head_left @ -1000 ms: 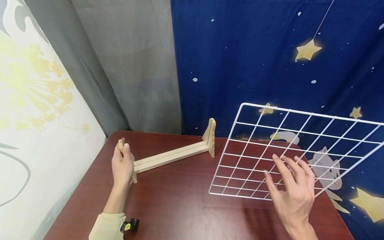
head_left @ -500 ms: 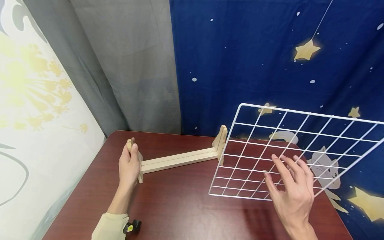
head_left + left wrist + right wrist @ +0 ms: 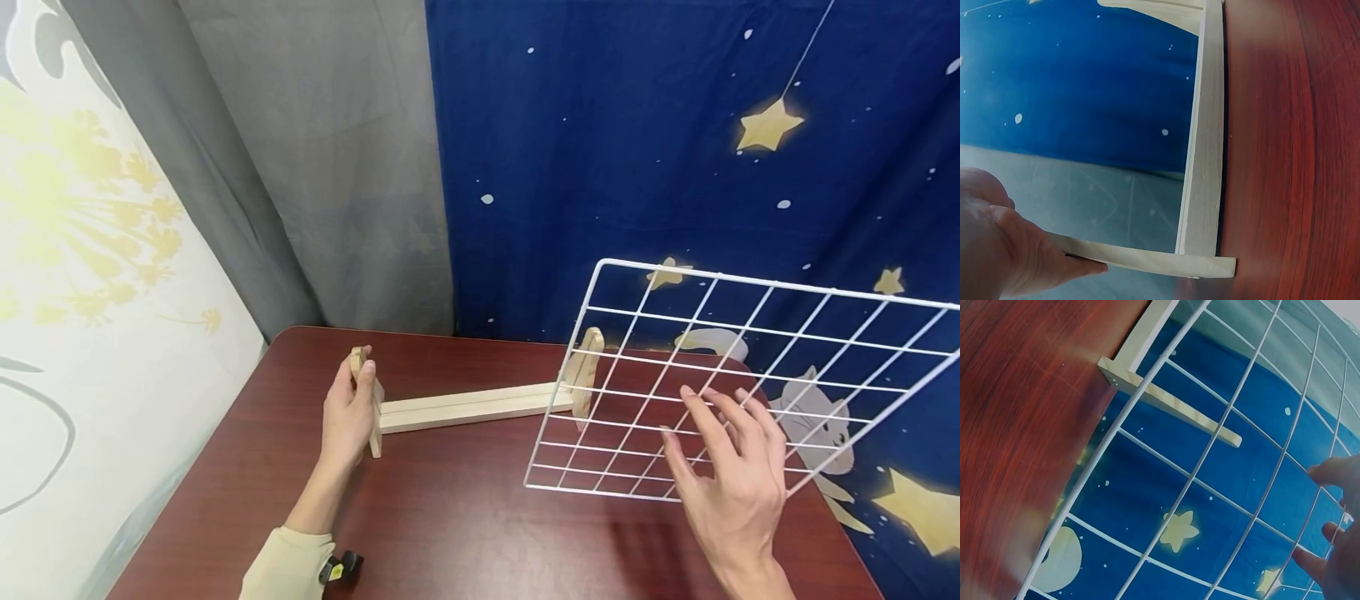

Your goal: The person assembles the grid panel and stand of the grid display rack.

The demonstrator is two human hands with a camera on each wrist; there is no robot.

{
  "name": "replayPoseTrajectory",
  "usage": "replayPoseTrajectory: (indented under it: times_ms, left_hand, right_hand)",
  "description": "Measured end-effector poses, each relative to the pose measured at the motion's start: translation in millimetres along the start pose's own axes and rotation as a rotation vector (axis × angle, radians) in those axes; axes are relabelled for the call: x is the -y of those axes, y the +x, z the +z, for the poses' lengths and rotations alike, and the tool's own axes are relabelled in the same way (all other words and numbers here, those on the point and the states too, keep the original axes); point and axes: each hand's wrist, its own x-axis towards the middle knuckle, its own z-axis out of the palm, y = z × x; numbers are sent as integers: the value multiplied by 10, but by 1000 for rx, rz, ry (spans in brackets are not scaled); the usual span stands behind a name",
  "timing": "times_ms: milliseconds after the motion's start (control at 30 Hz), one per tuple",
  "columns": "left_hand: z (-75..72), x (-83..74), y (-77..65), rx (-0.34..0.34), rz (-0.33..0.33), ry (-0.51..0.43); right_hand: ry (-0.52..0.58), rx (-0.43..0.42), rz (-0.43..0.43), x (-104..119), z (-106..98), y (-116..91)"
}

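White grid [image 3: 723, 369] is held by the right hand [image 3: 735, 483], fingers bent; toward nine o'clock, the left hand [image 3: 348, 422] grips a stand [image 3: 476, 407].

And here on the black wrist camera [image 3: 352, 563] at the cuff of my pale sleeve [image 3: 288, 564], I've got a small yellow label [image 3: 337, 572] facing up, bright against the dark casing, and whatever is printed on it comes out too small and blurred for me to read; no words, numbers or brand names are legible anywhere in my views.
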Motion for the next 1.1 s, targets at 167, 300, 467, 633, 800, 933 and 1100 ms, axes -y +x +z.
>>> replayPoseTrajectory:
  times_ms: [167,300,467,633,800,933,1100]
  left_hand:
    - [64,-5,-30,36,14,-17]
    - [127,-9,-69,67,22,-44]
    - [179,-35,-123,83,32,-67]
    - [248,-80,-158,133,56,-58]
    - [331,-110,-203,166,77,-51]
    - [384,-110,-229,186,83,-56]
    - [432,-117,-233,219,90,-57]
  right_hand:
    - [-2,-3,-1,-14,0,4]
    - [-8,14,2,-31,-9,4]
    - [-8,17,0,-26,-4,-9]
    - [10,-18,-10,-4,12,-1]
    - [22,-23,-21,21,24,19]
    - [27,-20,-30,39,34,26]
    - [37,-28,-32,56,52,27]
